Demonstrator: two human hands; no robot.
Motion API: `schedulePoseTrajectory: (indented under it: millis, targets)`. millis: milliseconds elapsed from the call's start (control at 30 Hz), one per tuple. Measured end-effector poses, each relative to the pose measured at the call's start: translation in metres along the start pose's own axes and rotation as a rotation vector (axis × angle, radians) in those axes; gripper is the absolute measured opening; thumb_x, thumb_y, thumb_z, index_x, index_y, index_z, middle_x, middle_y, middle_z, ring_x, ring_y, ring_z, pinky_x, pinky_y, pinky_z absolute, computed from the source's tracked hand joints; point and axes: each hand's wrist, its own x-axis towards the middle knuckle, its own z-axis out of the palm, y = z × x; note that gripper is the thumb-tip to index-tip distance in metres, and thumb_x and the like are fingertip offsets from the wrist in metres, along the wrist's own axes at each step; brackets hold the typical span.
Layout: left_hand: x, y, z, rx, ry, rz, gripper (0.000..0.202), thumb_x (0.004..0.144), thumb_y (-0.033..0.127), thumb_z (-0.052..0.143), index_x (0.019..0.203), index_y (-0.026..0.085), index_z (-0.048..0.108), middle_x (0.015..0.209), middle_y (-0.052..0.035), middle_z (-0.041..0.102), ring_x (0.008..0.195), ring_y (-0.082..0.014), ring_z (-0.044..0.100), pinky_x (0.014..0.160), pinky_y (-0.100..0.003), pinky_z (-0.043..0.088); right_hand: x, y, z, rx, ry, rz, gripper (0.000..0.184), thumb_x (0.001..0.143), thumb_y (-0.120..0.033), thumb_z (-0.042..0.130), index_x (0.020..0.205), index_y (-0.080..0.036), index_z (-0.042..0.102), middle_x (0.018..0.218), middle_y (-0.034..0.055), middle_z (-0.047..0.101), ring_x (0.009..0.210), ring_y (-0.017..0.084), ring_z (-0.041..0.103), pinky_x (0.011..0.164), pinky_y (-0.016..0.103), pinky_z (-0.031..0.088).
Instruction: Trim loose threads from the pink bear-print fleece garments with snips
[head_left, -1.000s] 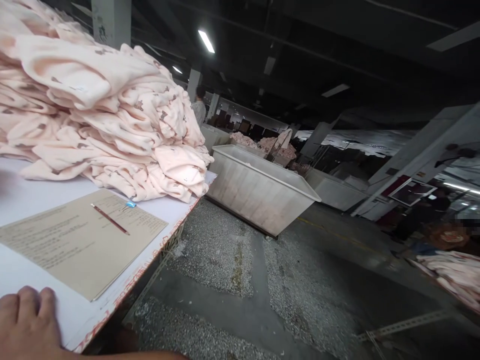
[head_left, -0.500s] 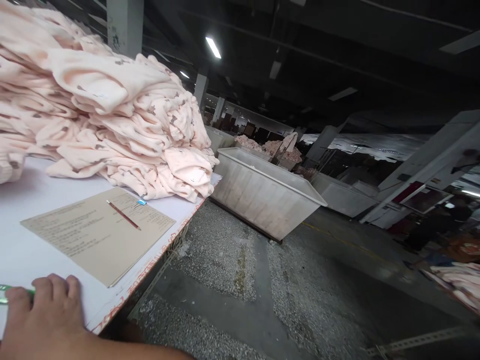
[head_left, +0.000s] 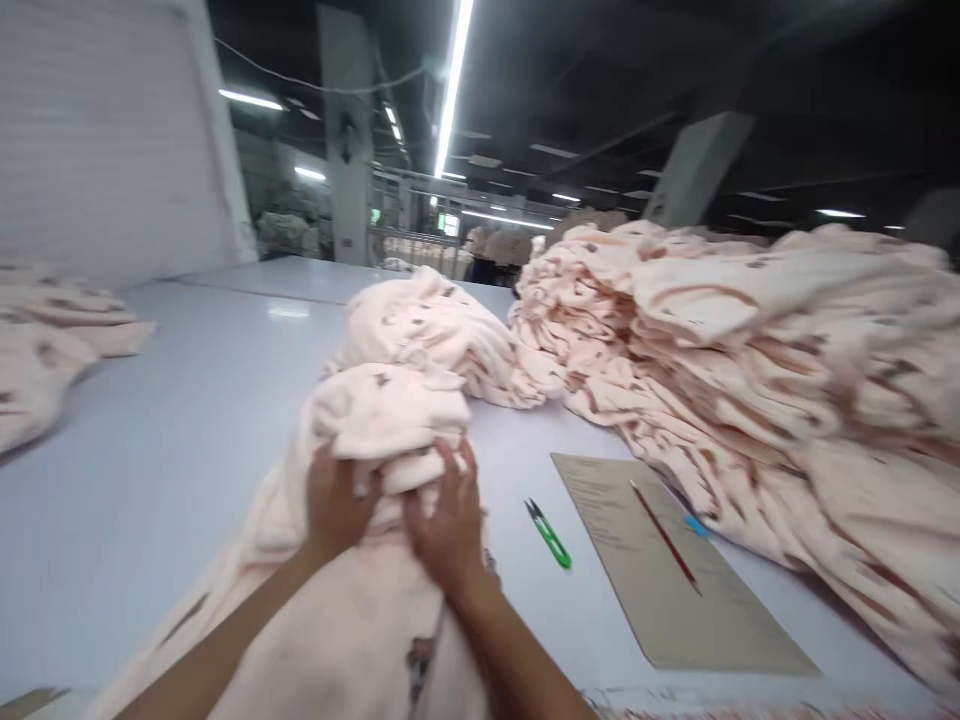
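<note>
A pale pink, fleecy garment point(head_left: 337, 640) with small dark printed figures lies bunched in front of me, its near end running toward the bottom edge. My left hand point(head_left: 339, 512) is closed on its folds, with the fingertips partly hidden in the cloth. Beside it, my right hand point(head_left: 450, 530) grips the same garment, thumb and fingers around a fold. To the right of that hand, green thread snips point(head_left: 551, 537) lie on the table. What kind of garment it is, I cannot tell.
Another bunched pink piece point(head_left: 427, 320) lies just beyond. A tall pink pile point(head_left: 750, 330) covers the right side, more cloth point(head_left: 52, 350) the left. A written card point(head_left: 637, 590) bears a red pencil point(head_left: 667, 540), near a blue clip point(head_left: 696, 526). The white table point(head_left: 202, 430) extends back.
The view has swung left from the aisle and bins to the table. The hand that was at the green snips is off them, and both hands are now on the garment.
</note>
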Motion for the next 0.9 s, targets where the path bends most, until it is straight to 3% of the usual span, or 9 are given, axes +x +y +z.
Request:
schedulePoseTrajectory:
  millis: [100,200,267,433,567,633,733,800,900]
  targets:
    - [0.008,0.007,0.005,0.036,0.038,-0.014,0.042,0.076,0.031,0.059,0.113,0.012,0.051,0.122,-0.0186,0.047,0.118,-0.0349,0.038,0.099,-0.051,0.028,0.013,0.030,0.017,-0.015,0.057,0.021,0.050,0.083,-0.035,0.056,0.128,-0.020,0.039,0.135,0.0096,0.035,0.123,0.030,0.034,0.097,0.055,0.030]
    - [0.015,0.027,0.017,-0.007,0.009,0.001,0.039,0.072,0.028,0.058,0.107,0.013,0.053,0.119,-0.0185,0.050,0.115,-0.0361,0.040,0.098,-0.047,0.029,0.016,0.051,0.008,-0.031,0.038,0.059,0.046,0.085,-0.034,0.055,0.126,-0.020,0.041,0.131,0.0090,0.041,0.117,0.027,0.042,0.094,0.051,0.036]
    - [0.012,0.035,0.009,-0.058,-0.009,-0.007,0.029,0.075,0.026,0.050,0.101,0.014,0.054,0.110,-0.0152,0.055,0.108,-0.0319,0.046,0.094,-0.043,0.035,0.012,0.052,-0.006,-0.037,0.005,0.074,0.042,0.085,-0.033,0.054,0.123,-0.019,0.044,0.127,0.0087,0.044,0.115,0.026,0.045,0.091,0.049,0.039]
    - [-0.005,0.015,-0.065,-0.188,-0.092,-0.086,0.018,0.076,0.022,0.039,0.087,0.017,0.053,0.081,-0.0033,0.060,0.075,-0.0186,0.057,0.069,-0.028,0.047,0.002,0.030,-0.048,-0.038,-0.131,0.044,0.027,0.086,-0.033,0.052,0.108,-0.017,0.053,0.116,0.0068,0.052,0.105,0.021,0.052,0.082,0.041,0.047]
    - [-0.002,-0.011,-0.122,-0.158,-0.129,-0.181,0.014,0.074,0.024,0.038,0.071,0.016,0.049,0.061,-0.0013,0.053,0.056,-0.0163,0.052,0.053,-0.026,0.044,0.022,0.009,-0.069,-0.098,-0.089,0.038,0.027,0.086,-0.037,0.046,0.108,-0.023,0.049,0.126,0.0088,0.044,0.113,0.026,0.046,0.065,0.033,0.051]
    - [0.007,-0.008,-0.137,-0.114,-0.128,-0.182,0.017,0.076,0.027,0.040,0.080,0.015,0.052,0.070,-0.0044,0.056,0.064,-0.0185,0.054,0.056,-0.029,0.045,0.035,0.002,-0.067,-0.130,-0.076,-0.008,0.034,0.085,-0.039,0.046,0.116,-0.026,0.044,0.131,0.0089,0.039,0.119,0.027,0.040,0.073,0.039,0.050]
    - [0.031,0.019,-0.144,-0.066,-0.177,-0.062,0.042,0.071,0.028,0.053,0.112,0.019,0.050,0.111,-0.0097,0.054,0.101,-0.0245,0.050,0.084,-0.036,0.043,0.052,-0.004,-0.055,-0.180,-0.110,-0.112,0.045,0.082,-0.035,0.049,0.126,-0.028,0.040,0.136,0.0080,0.034,0.124,0.028,0.034,0.090,0.048,0.041]
    - [0.049,0.038,-0.138,-0.011,-0.309,0.120,0.063,0.067,0.026,0.059,0.127,0.026,0.041,0.133,-0.0071,0.040,0.121,-0.0265,0.036,0.100,-0.039,0.029,0.061,-0.004,-0.046,-0.219,-0.124,-0.165,0.044,0.083,-0.028,0.047,0.127,-0.028,0.042,0.138,0.0076,0.033,0.124,0.029,0.033,0.093,0.052,0.037]
    - [0.068,0.048,-0.118,0.108,-0.519,0.361,0.073,0.066,0.021,0.057,0.134,0.027,0.032,0.138,-0.0071,0.034,0.123,-0.0286,0.032,0.102,-0.042,0.024,0.065,-0.001,-0.037,-0.257,-0.132,-0.250,0.042,0.083,-0.014,0.040,0.122,-0.028,0.047,0.133,0.0064,0.042,0.121,0.028,0.038,0.092,0.052,0.038]
